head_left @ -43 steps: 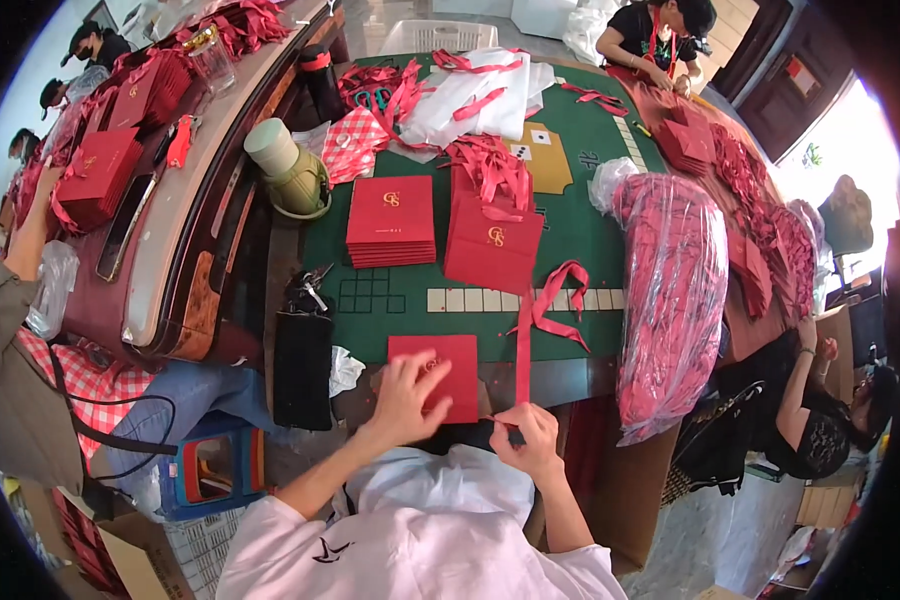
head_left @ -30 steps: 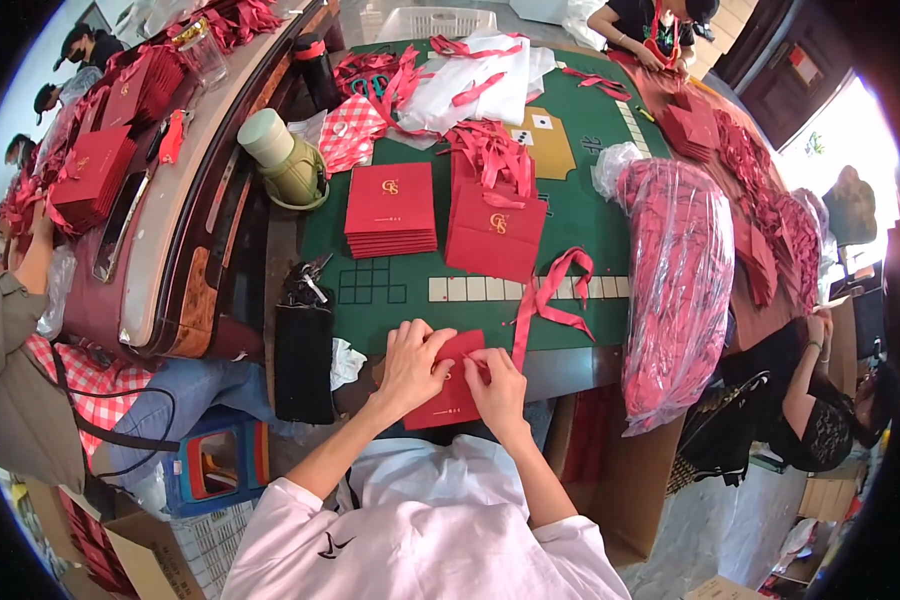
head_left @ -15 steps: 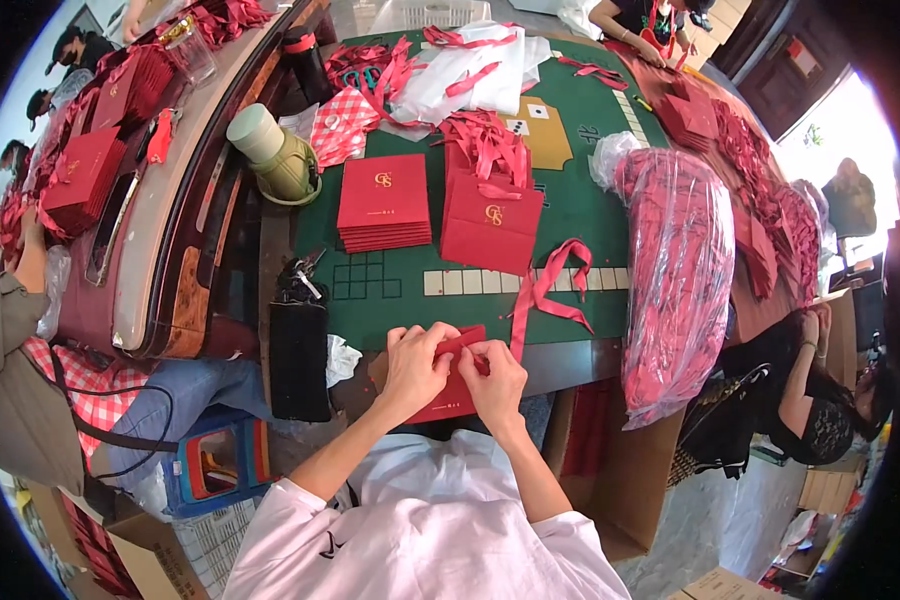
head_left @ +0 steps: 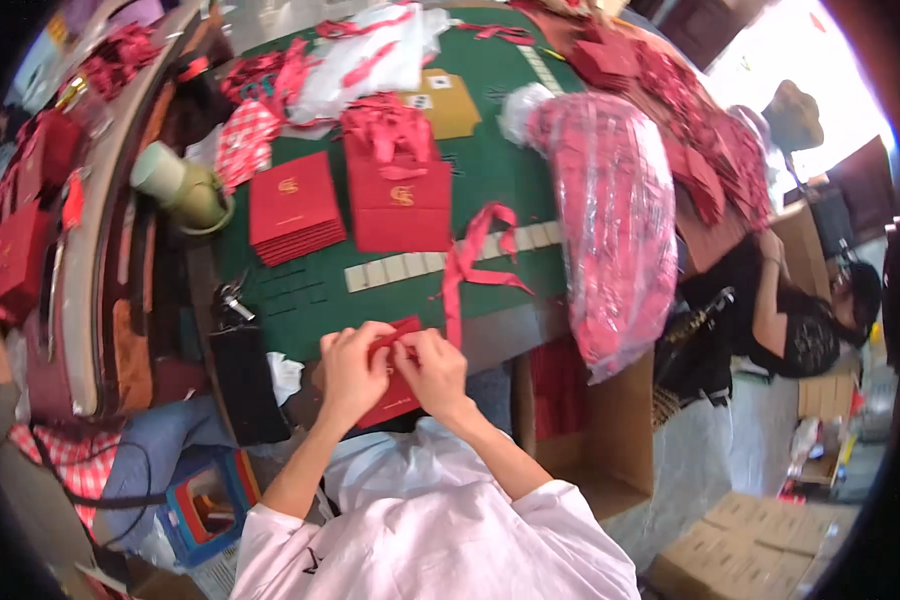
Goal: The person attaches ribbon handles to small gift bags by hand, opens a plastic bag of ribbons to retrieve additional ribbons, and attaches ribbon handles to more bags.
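The red bag (head_left: 394, 400) is located at the near edge of the green tabletop (head_left: 495, 160), between the two hands. The left hand (head_left: 350, 368) grips its upper left part, fingers curled. The right hand (head_left: 434, 372) has its fingers bent together at the upper right part; what they pinch cannot be told. Beyond: a loose red ribbon (head_left: 453, 305) and a red stack (head_left: 295, 203).

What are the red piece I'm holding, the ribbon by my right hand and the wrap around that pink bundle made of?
The red piece seems matte paper or card: flat, straight-edged. The ribbon seems fabric, possibly smooth satin: soft folds. The wrap looks like glossy clear plastic: creases, bright glints.
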`<state>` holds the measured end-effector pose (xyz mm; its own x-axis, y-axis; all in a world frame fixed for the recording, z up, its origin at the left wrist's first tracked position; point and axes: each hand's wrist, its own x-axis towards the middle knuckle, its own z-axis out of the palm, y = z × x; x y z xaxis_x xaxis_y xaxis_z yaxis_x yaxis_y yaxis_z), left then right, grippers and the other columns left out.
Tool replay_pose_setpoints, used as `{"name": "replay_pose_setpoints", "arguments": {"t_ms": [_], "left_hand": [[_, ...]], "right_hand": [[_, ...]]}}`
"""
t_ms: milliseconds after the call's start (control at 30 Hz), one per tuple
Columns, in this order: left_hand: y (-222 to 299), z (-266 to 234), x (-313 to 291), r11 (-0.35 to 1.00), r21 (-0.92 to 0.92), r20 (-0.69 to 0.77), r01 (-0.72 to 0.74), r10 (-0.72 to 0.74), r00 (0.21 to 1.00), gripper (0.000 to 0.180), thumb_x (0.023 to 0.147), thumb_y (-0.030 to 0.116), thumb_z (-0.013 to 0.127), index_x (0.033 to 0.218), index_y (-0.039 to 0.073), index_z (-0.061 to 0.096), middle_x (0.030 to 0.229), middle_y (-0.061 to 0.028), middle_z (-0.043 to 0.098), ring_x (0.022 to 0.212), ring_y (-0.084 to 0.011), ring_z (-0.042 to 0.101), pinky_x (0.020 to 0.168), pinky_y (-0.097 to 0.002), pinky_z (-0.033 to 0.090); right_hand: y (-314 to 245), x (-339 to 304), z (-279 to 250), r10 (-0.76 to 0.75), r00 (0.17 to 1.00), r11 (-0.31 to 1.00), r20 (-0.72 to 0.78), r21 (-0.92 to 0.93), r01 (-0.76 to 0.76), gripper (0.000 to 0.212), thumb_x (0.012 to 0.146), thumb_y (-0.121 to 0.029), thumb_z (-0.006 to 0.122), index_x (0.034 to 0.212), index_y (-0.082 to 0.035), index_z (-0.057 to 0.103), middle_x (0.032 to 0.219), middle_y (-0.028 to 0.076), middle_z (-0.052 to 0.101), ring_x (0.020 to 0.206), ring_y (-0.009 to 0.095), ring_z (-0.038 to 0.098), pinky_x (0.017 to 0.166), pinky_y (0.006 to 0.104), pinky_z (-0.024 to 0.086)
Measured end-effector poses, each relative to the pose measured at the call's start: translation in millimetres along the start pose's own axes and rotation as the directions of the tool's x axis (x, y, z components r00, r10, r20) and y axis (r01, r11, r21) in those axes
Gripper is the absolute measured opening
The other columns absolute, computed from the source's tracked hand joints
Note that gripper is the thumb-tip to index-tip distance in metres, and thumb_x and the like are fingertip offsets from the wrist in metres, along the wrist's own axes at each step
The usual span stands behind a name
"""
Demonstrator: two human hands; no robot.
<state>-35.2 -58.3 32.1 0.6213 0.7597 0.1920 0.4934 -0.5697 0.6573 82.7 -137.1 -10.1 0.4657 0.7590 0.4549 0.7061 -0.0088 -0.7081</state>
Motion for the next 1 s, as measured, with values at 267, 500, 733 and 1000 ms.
{"name": "replay_pose_setpoints", "arguments": {"t_ms": [267, 500, 733, 1000], "left_hand": [[-18.5, 6.5, 0.1, 0.933, -0.313, 0.176, 0.176, -0.125, 0.976, 0.024, 0.079, -0.012, 0.061, 0.101, -0.003, 0.062, 0.093, -0.0111, 0.072, 0.095, -0.0157, 0.07, 0.084, -0.0286, 0.053], [-18.4, 7.7, 5.0, 0.876, -0.421, 0.238, 0.237, -0.145, 0.96, 0.02, 0.082, 0.0, 0.07, 0.101, -0.001, 0.065, 0.093, -0.0128, 0.074, 0.092, -0.0202, 0.073, 0.081, -0.0298, 0.054], [-9.5, 8.4, 0.5, 0.927, -0.316, 0.24, 0.203, -0.129, 0.962, 0.017, 0.081, 0.0, 0.073, 0.097, -0.003, 0.066, 0.095, -0.0091, 0.073, 0.089, -0.0136, 0.069, 0.08, -0.0268, 0.054], [10.3, -2.4, -7.5, 0.993, -0.002, 0.083, -0.122, 0.122, 0.989, 0.014, 0.074, 0.009, 0.079, 0.084, 0.01, 0.069, 0.083, -0.0021, 0.068, 0.08, -0.0221, 0.057, 0.087, -0.0355, 0.037]], "right_hand": [[10.5, -0.7, -4.6, -0.156, 0.988, 0.988, -0.002, 0.014, 0.156, 0.016, 0.079, -0.008, 0.074, 0.09, -0.009, 0.062, 0.079, 0.005, 0.061, 0.067, 0.026, 0.06, 0.061, 0.0371, 0.048], [3.7, 1.9, -25.4, -0.101, 0.983, 0.995, 0.154, 0.014, 0.1, 0.018, 0.084, -0.008, 0.07, 0.101, -0.008, 0.065, 0.096, 0.009, 0.061, 0.081, 0.028, 0.062, 0.07, 0.0374, 0.051], [12.9, 18.5, -31.1, -0.006, 0.99, 0.996, 0.141, 0.091, -0.007, 0.01, 0.087, -0.011, 0.067, 0.095, -0.005, 0.066, 0.096, 0.01, 0.059, 0.088, 0.03, 0.06, 0.074, 0.0404, 0.051], [28.8, 28.8, -47.5, 0.051, 0.907, 0.899, 0.417, 0.377, -0.224, 0.014, 0.088, -0.016, 0.066, 0.088, -0.003, 0.064, 0.085, 0.013, 0.058, 0.081, 0.032, 0.062, 0.072, 0.0398, 0.05]]}}
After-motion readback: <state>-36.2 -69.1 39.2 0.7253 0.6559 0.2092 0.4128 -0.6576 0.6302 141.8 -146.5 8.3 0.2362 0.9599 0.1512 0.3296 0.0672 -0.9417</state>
